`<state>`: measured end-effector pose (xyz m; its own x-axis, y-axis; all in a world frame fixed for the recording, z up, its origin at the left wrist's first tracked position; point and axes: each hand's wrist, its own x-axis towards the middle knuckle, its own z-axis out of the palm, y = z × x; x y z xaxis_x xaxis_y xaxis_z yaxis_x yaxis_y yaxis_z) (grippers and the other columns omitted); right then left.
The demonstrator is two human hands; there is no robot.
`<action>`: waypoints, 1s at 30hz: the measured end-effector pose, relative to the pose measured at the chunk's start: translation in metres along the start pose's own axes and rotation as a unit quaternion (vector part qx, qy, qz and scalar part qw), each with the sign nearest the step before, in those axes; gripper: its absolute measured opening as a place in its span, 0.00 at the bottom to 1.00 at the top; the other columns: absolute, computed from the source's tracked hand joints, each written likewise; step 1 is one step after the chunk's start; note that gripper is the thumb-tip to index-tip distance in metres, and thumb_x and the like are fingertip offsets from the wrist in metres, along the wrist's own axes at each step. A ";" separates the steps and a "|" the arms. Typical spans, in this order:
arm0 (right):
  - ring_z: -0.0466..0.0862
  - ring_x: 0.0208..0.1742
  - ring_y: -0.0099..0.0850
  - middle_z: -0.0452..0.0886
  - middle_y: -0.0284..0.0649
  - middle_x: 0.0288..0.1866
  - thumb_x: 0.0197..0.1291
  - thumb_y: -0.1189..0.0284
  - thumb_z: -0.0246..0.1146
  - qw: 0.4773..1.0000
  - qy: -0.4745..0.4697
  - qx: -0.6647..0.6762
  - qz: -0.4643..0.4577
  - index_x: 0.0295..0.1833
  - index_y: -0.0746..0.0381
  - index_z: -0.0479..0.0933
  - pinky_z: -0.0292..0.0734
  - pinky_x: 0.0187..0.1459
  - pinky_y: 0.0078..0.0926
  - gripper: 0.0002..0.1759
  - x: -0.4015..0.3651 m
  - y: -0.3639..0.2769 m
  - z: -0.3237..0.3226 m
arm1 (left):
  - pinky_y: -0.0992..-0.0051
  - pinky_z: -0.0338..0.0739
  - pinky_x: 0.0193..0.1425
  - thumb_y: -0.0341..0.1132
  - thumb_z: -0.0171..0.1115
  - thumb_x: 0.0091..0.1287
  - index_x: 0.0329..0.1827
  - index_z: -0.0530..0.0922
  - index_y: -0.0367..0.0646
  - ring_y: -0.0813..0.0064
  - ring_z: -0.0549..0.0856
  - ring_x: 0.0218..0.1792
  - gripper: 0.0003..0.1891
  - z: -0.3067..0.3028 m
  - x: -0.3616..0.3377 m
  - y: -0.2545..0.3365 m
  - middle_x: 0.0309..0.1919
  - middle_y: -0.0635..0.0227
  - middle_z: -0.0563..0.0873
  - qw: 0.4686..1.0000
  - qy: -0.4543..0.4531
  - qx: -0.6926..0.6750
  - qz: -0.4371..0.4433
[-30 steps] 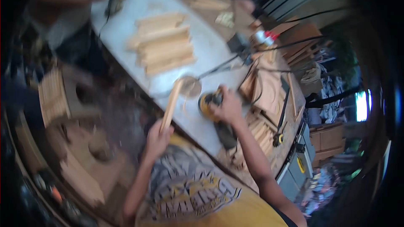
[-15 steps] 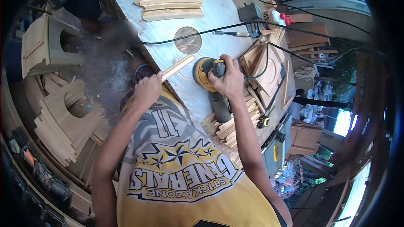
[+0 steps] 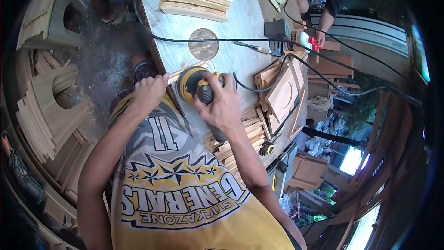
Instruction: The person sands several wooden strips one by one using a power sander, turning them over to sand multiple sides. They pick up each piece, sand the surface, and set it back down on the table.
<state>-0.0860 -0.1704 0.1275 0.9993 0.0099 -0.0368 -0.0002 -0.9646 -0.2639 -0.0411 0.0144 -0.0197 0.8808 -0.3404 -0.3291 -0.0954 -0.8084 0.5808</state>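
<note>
My left hand (image 3: pixel 150 93) is closed on one end of a narrow wooden strip (image 3: pixel 174 77) at the near edge of the pale workbench (image 3: pixel 252 11). My right hand (image 3: pixel 222 107) grips a yellow and black orbital sander (image 3: pixel 188 83) from above. The sander's round pad lies against the strip and covers part of it. A round wooden inset (image 3: pixel 203 46) shows in the bench top just beyond. Farther along the bench several curved wooden pieces (image 3: pixel 196 2) lie side by side.
A black power cord (image 3: pixel 222 40) crosses the bench. Beside it are a chisel (image 3: pixel 252 47), a grey box (image 3: pixel 276 29) and glue bottles (image 3: pixel 305 39), with a co-worker's hand (image 3: pixel 320 38) at the bottles. Wooden panels (image 3: pixel 283 92) and a tape measure (image 3: pixel 267 147) lie to the right.
The sander has moved left, from beside the strip onto it. The co-worker's hand has come to the glue bottles. The camera view has shifted a little.
</note>
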 end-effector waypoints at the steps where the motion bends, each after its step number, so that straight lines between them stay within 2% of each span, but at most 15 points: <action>1: 0.86 0.46 0.56 0.76 0.55 0.54 0.50 0.64 0.76 1.000 -0.014 -0.006 0.005 0.64 0.52 0.78 0.86 0.46 0.48 0.32 0.000 -0.002 0.003 | 0.41 0.80 0.52 0.53 0.39 0.86 0.43 0.85 0.36 0.37 0.88 0.42 0.32 0.000 0.000 0.000 0.36 0.40 0.89 1.000 0.003 -0.003 -0.004; 3: 0.85 0.46 0.55 0.76 0.55 0.54 0.50 0.63 0.76 0.999 -0.043 -0.009 0.025 0.64 0.52 0.78 0.85 0.46 0.49 0.33 0.002 -0.003 0.003 | 0.44 0.83 0.47 0.53 0.38 0.86 0.41 0.86 0.37 0.40 0.90 0.40 0.33 0.000 -0.001 0.000 0.35 0.45 0.91 0.999 0.038 0.013 0.004; 9: 0.85 0.45 0.56 0.75 0.54 0.51 0.51 0.63 0.75 0.999 -0.033 -0.007 0.036 0.63 0.51 0.78 0.84 0.47 0.50 0.31 0.000 0.021 0.004 | 0.45 0.84 0.44 0.52 0.40 0.86 0.39 0.85 0.38 0.41 0.91 0.35 0.31 -0.003 0.004 -0.001 0.30 0.48 0.90 1.000 0.030 -0.003 -0.004; 12: 0.84 0.46 0.57 0.74 0.55 0.51 0.53 0.63 0.74 0.997 -0.038 0.028 0.056 0.64 0.50 0.78 0.84 0.47 0.51 0.31 0.003 0.018 -0.005 | 0.45 0.85 0.44 0.51 0.42 0.86 0.38 0.85 0.39 0.44 0.91 0.35 0.30 0.000 0.003 0.000 0.29 0.48 0.90 0.998 0.060 0.034 -0.006; 16: 0.84 0.49 0.56 0.75 0.55 0.54 0.52 0.63 0.75 0.997 -0.023 0.022 0.070 0.65 0.51 0.77 0.84 0.48 0.51 0.32 0.003 0.011 -0.014 | 0.47 0.85 0.43 0.52 0.44 0.85 0.38 0.86 0.40 0.45 0.92 0.34 0.29 0.001 0.004 -0.002 0.29 0.48 0.90 0.998 0.048 0.028 -0.006; 18: 0.86 0.45 0.54 0.77 0.52 0.50 0.50 0.63 0.76 1.000 0.004 0.005 0.021 0.63 0.52 0.78 0.85 0.46 0.50 0.32 0.010 0.008 -0.009 | 0.47 0.85 0.43 0.52 0.44 0.85 0.38 0.86 0.40 0.45 0.92 0.34 0.29 0.004 0.004 -0.002 0.29 0.48 0.90 0.998 0.057 0.035 0.001; 20: 0.86 0.46 0.55 0.76 0.53 0.51 0.50 0.64 0.76 1.000 -0.009 0.002 0.015 0.64 0.52 0.78 0.85 0.45 0.50 0.32 0.012 0.005 -0.003 | 0.46 0.85 0.42 0.52 0.44 0.85 0.37 0.86 0.40 0.45 0.91 0.34 0.29 0.005 0.005 -0.003 0.29 0.48 0.90 0.998 0.057 0.034 -0.002; 24: 0.85 0.47 0.55 0.75 0.54 0.51 0.50 0.64 0.75 0.998 -0.056 0.003 0.026 0.64 0.52 0.78 0.84 0.45 0.50 0.32 0.014 -0.004 0.001 | 0.47 0.86 0.44 0.51 0.44 0.85 0.36 0.85 0.39 0.45 0.91 0.34 0.29 -0.001 0.004 -0.001 0.28 0.49 0.90 0.997 0.059 0.042 -0.001; 30: 0.86 0.45 0.55 0.76 0.54 0.50 0.50 0.64 0.75 0.999 -0.038 -0.010 0.018 0.63 0.52 0.78 0.84 0.45 0.49 0.32 0.025 0.006 -0.002 | 0.46 0.86 0.45 0.53 0.39 0.86 0.39 0.85 0.38 0.43 0.91 0.36 0.32 -0.005 0.007 0.000 0.30 0.47 0.90 0.999 0.034 0.033 -0.006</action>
<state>-0.0614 -0.1762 0.1268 0.9929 -0.0053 -0.1190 -0.0342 -0.9695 -0.2427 -0.0330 0.0146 -0.0186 0.9113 -0.2986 -0.2835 -0.1128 -0.8433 0.5255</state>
